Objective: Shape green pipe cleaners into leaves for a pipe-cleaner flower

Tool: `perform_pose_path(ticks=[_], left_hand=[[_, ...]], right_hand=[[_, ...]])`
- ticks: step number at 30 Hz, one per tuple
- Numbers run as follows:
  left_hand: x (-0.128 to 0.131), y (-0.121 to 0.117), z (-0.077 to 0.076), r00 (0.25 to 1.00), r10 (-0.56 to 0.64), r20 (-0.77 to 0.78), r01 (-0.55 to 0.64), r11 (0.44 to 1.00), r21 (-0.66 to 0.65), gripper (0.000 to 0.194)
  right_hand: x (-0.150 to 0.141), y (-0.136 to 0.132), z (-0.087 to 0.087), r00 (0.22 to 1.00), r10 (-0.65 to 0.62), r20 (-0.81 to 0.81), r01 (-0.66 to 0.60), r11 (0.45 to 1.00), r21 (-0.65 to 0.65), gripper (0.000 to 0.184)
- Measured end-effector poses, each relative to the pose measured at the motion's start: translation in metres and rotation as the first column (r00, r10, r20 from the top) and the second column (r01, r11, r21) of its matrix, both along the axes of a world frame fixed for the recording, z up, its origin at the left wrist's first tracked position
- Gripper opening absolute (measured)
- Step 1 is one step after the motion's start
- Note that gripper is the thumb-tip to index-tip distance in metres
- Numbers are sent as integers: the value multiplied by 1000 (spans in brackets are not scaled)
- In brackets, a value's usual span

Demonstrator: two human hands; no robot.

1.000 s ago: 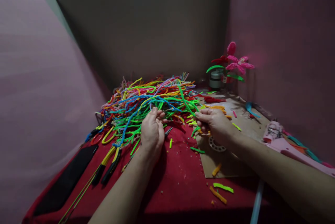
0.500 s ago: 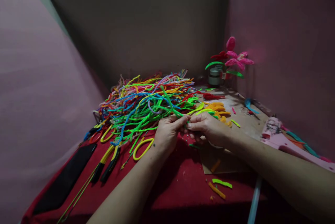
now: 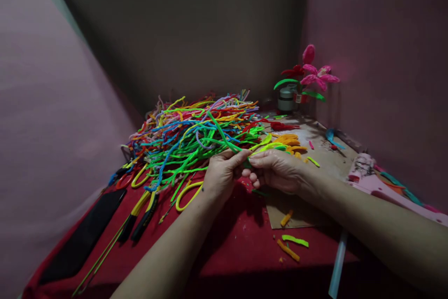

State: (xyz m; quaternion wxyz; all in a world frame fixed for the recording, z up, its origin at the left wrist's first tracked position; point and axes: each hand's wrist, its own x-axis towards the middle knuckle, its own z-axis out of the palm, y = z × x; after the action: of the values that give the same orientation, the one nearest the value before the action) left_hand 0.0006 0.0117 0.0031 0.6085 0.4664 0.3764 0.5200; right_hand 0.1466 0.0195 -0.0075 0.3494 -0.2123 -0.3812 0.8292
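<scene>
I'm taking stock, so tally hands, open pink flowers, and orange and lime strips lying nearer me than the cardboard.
Left hand and right hand: 2
Open pink flower: 1
Orange strip: 1
Lime strip: 1
Total: 5

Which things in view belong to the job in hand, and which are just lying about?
Likely in the job:
green pipe cleaner, held by left hand and right hand
pile of pipe cleaners, probably supply

Untouched, seemingly lying about:
pliers
flat black object
pink flower

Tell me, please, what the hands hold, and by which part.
Left hand and right hand pinch a green fuzzy stem toward its near end, itself mostly hidden.
</scene>
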Motion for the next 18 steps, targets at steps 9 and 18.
perform_pose_path(ticks=[9,18], left_hand=[[3,1,0,992,60,-114,-41,986,161,17],[5,-5,7,973,85,-214,-39,977,211,15]], right_hand=[[-2,4,-2,993,-118,-10,116,988,-106,6],[-1,2,6,981,-184,59,187,980,-60,13]])
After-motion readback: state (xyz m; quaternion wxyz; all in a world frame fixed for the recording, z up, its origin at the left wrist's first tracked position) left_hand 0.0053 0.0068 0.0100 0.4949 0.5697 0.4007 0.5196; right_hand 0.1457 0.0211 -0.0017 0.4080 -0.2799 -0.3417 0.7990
